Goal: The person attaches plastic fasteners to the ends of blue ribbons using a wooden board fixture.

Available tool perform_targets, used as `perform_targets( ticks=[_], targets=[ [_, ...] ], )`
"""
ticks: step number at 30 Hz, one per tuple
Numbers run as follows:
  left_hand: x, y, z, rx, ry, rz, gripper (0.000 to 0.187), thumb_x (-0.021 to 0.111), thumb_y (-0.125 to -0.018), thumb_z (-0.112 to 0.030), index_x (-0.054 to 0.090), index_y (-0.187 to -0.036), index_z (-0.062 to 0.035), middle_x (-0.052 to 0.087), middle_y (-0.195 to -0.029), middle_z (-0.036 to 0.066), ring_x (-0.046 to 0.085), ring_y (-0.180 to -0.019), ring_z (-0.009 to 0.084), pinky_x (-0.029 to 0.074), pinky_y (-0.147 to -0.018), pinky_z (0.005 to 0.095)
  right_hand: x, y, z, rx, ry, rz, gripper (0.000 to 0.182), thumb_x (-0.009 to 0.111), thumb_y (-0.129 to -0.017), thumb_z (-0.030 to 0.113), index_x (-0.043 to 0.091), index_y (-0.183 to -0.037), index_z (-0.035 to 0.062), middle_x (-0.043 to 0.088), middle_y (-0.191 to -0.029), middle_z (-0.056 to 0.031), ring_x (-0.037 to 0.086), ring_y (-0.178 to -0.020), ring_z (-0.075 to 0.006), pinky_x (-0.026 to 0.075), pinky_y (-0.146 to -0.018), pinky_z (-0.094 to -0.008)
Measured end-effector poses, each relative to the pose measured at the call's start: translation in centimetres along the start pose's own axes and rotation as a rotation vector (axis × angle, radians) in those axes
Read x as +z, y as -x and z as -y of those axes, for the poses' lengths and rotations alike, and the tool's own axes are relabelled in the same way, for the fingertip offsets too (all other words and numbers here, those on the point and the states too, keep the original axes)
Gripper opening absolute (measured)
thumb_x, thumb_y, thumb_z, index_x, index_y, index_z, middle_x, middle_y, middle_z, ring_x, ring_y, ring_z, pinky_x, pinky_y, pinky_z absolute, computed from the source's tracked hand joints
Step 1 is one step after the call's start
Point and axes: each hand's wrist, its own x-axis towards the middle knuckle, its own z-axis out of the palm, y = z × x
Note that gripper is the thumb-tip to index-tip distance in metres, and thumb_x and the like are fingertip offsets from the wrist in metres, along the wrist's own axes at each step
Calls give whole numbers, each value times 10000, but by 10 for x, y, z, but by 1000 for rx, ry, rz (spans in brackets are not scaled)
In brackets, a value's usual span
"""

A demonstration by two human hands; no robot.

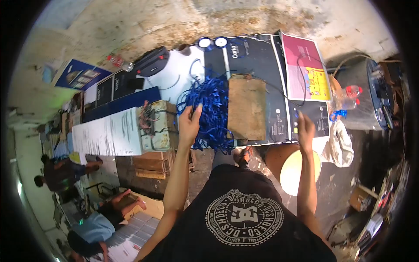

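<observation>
A tangled heap of blue ribbons (208, 94) lies on the table in front of me, some strands hanging over the near edge. At its left side is my left hand (189, 125), thumb and fingers closed on blue ribbon at the edge of the heap. My right hand (307, 131) is over the right part of the table, slightly blurred, its fingers closed. A bit of blue shows by its fingertips, but what they hold is hard to make out. Between the hands a flat brown board (247, 109) lies beside the ribbons.
A pink and yellow poster (305, 67) and two white-faced spools (212, 42) lie on the table. To the left are a block tied with cords (163, 124), white sheets (107, 133) and a black bag (152, 62). A round stool (300, 172) stands below. Two people are at left.
</observation>
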Motion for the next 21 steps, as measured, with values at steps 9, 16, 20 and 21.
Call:
perform_targets(
  ticks=[9,16,20,21],
  targets=[
    [-20,-19,47,-19,-65,-57,358,484,-946,-315,662,-910,-7,590,-623,59,538,-559,138,423,-537,285,-69,121,13,356,-394,-85,328,479,-960,295,474,-713,79,334,-563,80,278,-465,-6,217,-404,-190],
    [-3,-107,80,-36,-564,-46,315,636,-826,-357,706,-898,-58,676,-885,179,648,-833,331,481,-758,403,-85,142,8,314,-486,-128,296,461,-971,275,470,-746,83,312,-557,90,253,-448,10,185,-379,-183],
    [-7,-101,47,-117,-581,-144,371,739,-724,-410,724,-868,-68,684,-809,168,659,-776,300,491,-740,383,-94,159,-4,284,-467,-148,277,457,-972,267,470,-764,84,308,-554,91,253,-441,9,182,-370,-185],
    [-10,-97,37,-120,-596,-123,374,740,-722,-413,725,-863,-68,683,-784,165,660,-756,295,491,-731,383,-95,163,-6,296,-470,-144,279,460,-971,270,471,-764,84,311,-554,90,254,-440,9,182,-370,-186]
  ],
)
